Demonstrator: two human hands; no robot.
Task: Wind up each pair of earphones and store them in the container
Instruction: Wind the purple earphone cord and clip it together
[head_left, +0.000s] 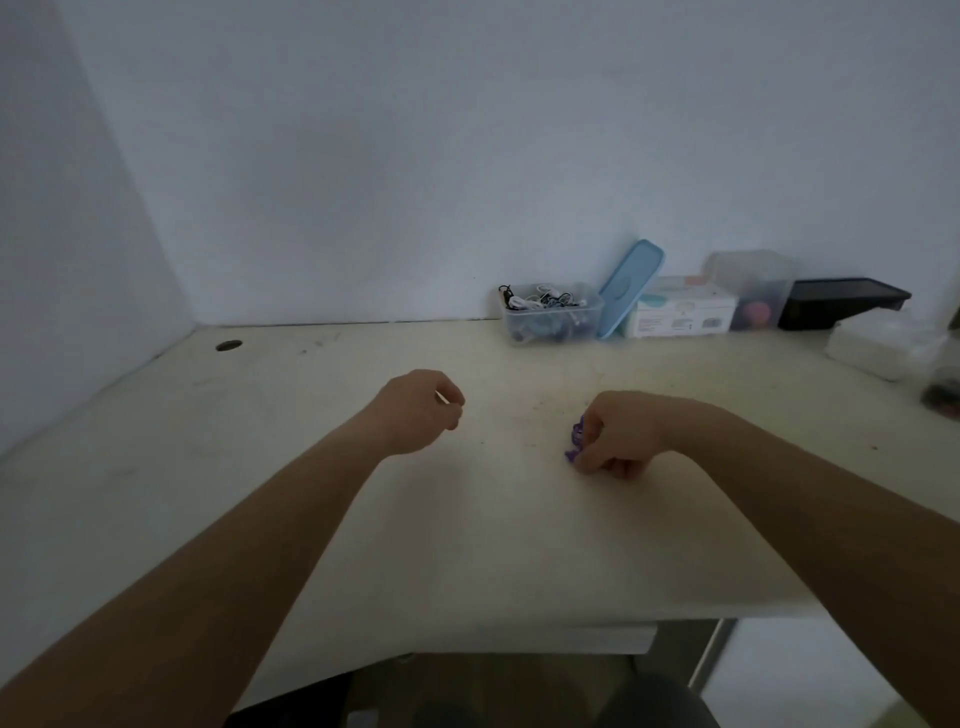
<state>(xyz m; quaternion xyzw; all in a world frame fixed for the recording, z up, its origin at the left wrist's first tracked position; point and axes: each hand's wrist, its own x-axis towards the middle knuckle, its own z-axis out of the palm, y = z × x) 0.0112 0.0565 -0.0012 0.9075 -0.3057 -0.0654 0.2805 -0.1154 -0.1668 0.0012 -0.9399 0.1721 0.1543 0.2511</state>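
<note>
Earphones (575, 442) in right hand (621, 439), mid desk (493, 519)

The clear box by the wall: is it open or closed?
Open. The box is uncovered; a blue lid leans against its side, and earphones poke above its rim.

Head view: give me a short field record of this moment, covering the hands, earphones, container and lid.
left hand: fingers curled above the table; cannot tell if it holds anything
right hand: grips purple earphones, bundled, low over the table
container: clear, open, at the table's far edge
stored earphones: tangled inside the container
lid: blue, off, leaning beside the container
</note>
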